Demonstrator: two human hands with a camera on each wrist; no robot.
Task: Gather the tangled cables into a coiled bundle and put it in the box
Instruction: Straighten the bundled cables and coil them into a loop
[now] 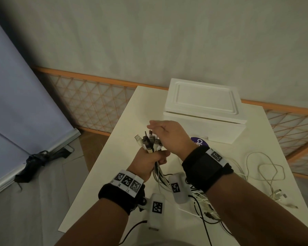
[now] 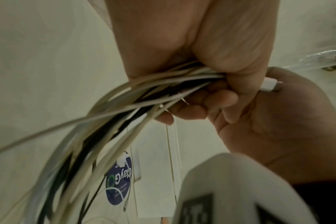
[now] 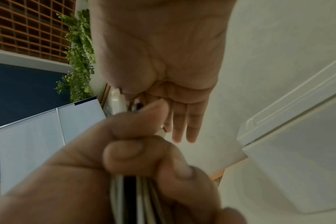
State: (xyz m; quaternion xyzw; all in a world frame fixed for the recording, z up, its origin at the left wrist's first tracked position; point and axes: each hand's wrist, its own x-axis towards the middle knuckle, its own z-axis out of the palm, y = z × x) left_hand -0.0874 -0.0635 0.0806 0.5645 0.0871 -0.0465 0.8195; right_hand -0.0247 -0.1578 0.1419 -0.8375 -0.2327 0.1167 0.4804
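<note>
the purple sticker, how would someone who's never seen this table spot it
Find the white box at the table's far end. The purple sticker lies on the table at the box's near side, beside the right hand; it is the table's only dark, printed patch.

Your cables (image 1: 150,144) are a mix of white and black leads, gathered at one end into a tight sheaf with the plug ends standing upward. Below the sheaf the strands (image 2: 113,115) hang down, fanning apart toward the table (image 1: 114,174), where the rest lies in a loose tangle (image 1: 203,201). A separate white cable (image 1: 267,173) lies looped at the right side of the table. Your box (image 1: 204,110) is white, lid closed, standing at the table's far end.
</note>
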